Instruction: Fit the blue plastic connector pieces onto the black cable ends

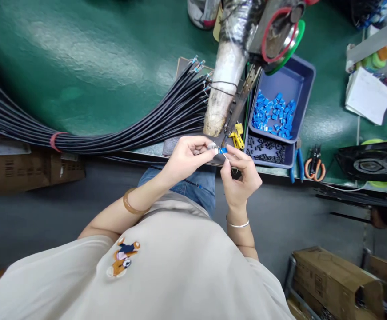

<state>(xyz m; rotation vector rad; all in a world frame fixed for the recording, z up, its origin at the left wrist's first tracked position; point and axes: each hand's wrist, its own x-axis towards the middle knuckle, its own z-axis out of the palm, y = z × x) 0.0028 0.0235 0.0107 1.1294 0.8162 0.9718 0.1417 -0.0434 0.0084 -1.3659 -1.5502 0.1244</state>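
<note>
Near the bench's front edge, the fingertips of both hands almost meet below the tip of a white, taped nozzle [219, 98]. My left hand [193, 155] is closed in a pinch on a small pale cable end [213, 146]. A small blue connector [223, 150] sits between the hands, and the fingertips of my right hand [241, 171] are closed on it. A thin light wire or pin slants down from the connector to my right thumb; which of the two it is, I cannot tell. Just behind my right fingers lies a yellow tool [237, 136].
A bundle of black cables [113, 140] with a red tie [53, 141] runs along the left. On the right are a bin of blue connectors [308, 84], a bin of small black parts [288, 161], blue-handled pliers [300, 163] and orange-handled cutters [315, 166]. Cardboard boxes [336, 275] stand below.
</note>
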